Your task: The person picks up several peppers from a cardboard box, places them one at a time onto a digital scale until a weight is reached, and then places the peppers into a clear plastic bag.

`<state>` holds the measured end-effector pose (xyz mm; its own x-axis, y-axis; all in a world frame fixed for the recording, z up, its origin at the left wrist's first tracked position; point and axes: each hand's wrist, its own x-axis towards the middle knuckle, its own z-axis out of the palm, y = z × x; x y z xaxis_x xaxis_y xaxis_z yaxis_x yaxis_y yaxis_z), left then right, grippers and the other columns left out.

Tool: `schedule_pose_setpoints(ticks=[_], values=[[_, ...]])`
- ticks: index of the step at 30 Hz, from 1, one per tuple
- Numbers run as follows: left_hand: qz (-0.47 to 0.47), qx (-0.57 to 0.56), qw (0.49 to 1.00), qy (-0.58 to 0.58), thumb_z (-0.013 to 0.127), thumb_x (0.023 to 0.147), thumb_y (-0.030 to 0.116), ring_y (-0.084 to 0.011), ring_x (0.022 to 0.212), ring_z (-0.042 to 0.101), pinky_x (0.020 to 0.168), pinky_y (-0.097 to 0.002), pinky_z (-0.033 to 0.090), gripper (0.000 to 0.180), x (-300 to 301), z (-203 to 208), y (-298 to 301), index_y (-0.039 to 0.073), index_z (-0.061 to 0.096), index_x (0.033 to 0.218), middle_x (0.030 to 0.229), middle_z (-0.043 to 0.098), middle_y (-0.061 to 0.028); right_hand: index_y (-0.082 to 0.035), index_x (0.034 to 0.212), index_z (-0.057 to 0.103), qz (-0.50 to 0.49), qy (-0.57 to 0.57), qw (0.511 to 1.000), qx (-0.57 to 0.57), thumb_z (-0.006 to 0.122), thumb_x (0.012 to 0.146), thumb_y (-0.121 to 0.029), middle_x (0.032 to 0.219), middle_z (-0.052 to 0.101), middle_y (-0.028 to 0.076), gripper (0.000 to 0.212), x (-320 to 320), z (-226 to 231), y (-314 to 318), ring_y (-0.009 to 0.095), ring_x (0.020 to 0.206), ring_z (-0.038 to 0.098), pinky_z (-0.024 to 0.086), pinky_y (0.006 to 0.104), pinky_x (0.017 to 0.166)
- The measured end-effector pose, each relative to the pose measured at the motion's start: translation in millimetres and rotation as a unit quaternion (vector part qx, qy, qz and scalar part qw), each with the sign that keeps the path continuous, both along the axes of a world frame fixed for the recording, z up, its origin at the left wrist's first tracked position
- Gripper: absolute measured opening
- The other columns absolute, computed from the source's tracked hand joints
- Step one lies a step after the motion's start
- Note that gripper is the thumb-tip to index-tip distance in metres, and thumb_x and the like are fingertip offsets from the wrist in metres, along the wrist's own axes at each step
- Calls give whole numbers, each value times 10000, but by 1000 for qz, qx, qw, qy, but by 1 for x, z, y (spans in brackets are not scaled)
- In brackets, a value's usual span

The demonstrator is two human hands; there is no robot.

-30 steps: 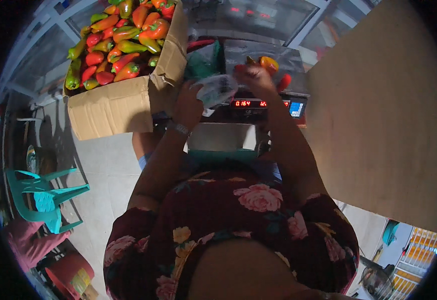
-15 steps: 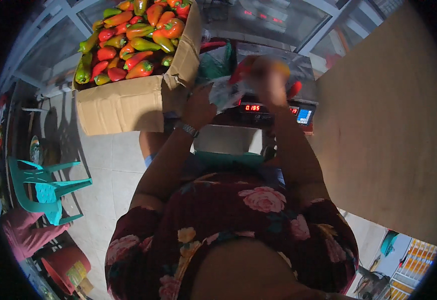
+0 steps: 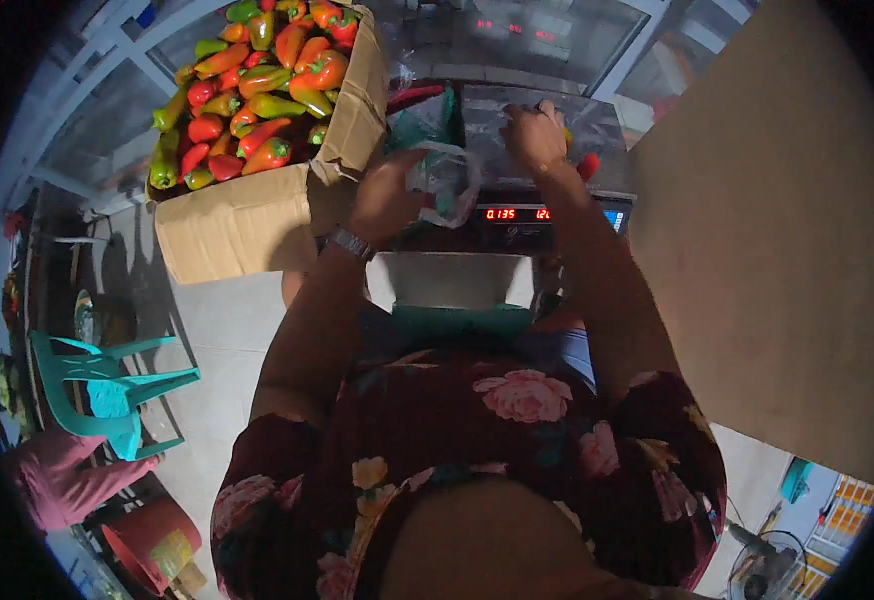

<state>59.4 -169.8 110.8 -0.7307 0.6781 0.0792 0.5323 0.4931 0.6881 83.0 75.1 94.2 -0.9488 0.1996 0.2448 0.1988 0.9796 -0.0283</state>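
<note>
My left hand (image 3: 389, 200) grips a clear plastic bag (image 3: 449, 190) by its edge, with the bag's mouth spread beside the scale's front. Over the metal plate of a digital scale (image 3: 492, 125), my right hand (image 3: 537, 138) has its fingers curled down. A yellowish bit of a pepper (image 3: 568, 135) shows beside those fingers; most of it is hidden by the hand. Just right of my wrist lies a red pepper (image 3: 588, 166) on the plate. Red digits glow on the scale's front panel (image 3: 517, 215), partly covered by my right forearm.
At the far left stands a cardboard box (image 3: 232, 235) heaped with red, orange and green peppers (image 3: 267, 105). Behind my left hand is a green plastic bag (image 3: 425, 125). A tall brown board (image 3: 757, 250) closes off the right side. A teal chair (image 3: 107, 385) stands at left.
My right hand has come down onto the scale plate; the red and yellow-orange shape blurred around it no longer shows. The clear bag's mouth has spread wider. The scale reading has dropped.
</note>
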Motion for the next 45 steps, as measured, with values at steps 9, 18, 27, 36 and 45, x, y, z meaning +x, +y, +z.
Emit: schedule_pose_setpoints(ticks=[9,18,27,36,45], values=[[29,52,994,-92,574,644,59,-230,602,636,597,-330,507,533,-19,-6,-1,-30,508,1165,948,607,-184,-117,1018,623,-3,-12,997,81,533,801,-287,925,631,74,290,-45,-38,8,270,975,532,398,370,809],[3,1,1000,-22,579,664,67,-313,877,605,768,-381,477,513,-7,2,19,11,514,1170,1060,557,-234,-57,950,628,192,150,942,-232,636,719,-173,882,626,123,259,40,10,-70,276,818,610,475,389,756],[5,17,999,45,598,620,41,-299,895,603,758,-361,486,564,-8,-2,15,17,512,1177,1109,552,-193,-126,1016,613,32,205,957,-205,606,760,-276,1050,605,133,297,6,-21,44,337,1058,512,397,451,854],[28,-21,999,7,623,611,94,-257,753,639,663,-335,500,588,-26,-12,10,42,519,1188,984,603,-178,-192,1233,471,-82,-170,982,-14,553,752,-434,1231,500,88,545,-28,-79,74,293,1217,357,230,476,1003],[30,-69,989,129,794,525,273,-307,1002,565,855,-363,447,777,-34,-45,8,21,498,1198,1087,581,-168,-102,1139,497,106,-3,418,-902,530,800,-174,1137,515,81,347,25,-12,12,228,1035,503,420,424,873]])
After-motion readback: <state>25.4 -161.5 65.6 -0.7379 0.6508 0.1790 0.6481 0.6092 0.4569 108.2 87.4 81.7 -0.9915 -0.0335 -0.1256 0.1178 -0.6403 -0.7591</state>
